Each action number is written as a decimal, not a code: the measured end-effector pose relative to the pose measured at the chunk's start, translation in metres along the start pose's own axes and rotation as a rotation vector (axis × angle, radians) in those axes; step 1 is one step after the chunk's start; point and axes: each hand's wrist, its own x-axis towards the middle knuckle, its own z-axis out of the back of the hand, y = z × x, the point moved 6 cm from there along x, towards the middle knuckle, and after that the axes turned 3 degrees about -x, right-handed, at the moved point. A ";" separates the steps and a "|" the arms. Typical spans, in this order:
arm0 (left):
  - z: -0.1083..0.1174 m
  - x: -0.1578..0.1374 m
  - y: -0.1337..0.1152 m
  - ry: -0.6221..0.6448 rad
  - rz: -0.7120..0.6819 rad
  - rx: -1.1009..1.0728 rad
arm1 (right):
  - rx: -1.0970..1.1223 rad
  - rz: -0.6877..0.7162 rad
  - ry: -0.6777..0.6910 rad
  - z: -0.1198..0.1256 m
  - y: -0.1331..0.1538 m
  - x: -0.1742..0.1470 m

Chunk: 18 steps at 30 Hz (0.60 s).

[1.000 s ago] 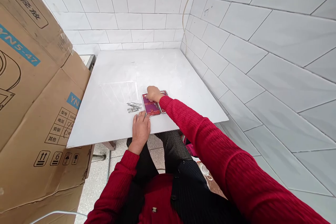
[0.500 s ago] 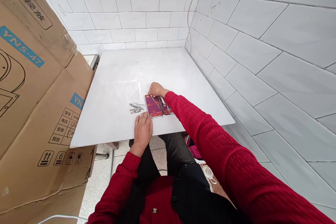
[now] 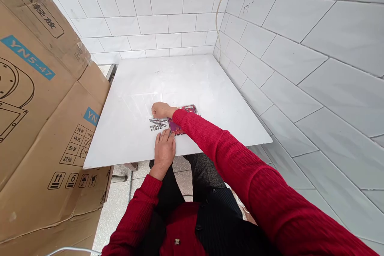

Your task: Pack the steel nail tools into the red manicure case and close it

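A flat purple and red folding case [image 3: 175,126] lies opened out on the white board, partly covered by my right sleeve. My left hand [image 3: 164,150] rests flat at the board's near side, its fingertips by the case's lower left corner. Left of the case is a small heap of thin dark metal-looking pieces [image 3: 158,124], too small to name surely. My right hand [image 3: 161,110] is closed just beyond that heap, fingers curled down toward the board. Whatever is between those fingers is hidden.
The white board [image 3: 120,140] serves as a tabletop, with its near edge by my lap. A large cardboard box [image 3: 54,128] stands close along the left. Tiled walls [image 3: 288,72] bound the back and right, and a pale cable [image 3: 218,16] hangs in the corner.
My right hand has moved left from the top of the case to beside the dark pieces, uncovering the case's far right part. My left hand stays in place.
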 end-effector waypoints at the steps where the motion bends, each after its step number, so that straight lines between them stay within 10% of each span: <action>1: 0.000 0.000 0.000 0.002 0.003 0.000 | -0.007 -0.018 -0.012 0.001 -0.003 -0.002; 9: 0.001 0.001 0.000 0.003 -0.017 -0.002 | -0.177 -0.395 -0.096 0.030 -0.078 -0.048; 18: -0.001 0.002 0.000 0.016 -0.014 0.012 | -0.274 -0.414 -0.147 0.009 -0.065 -0.060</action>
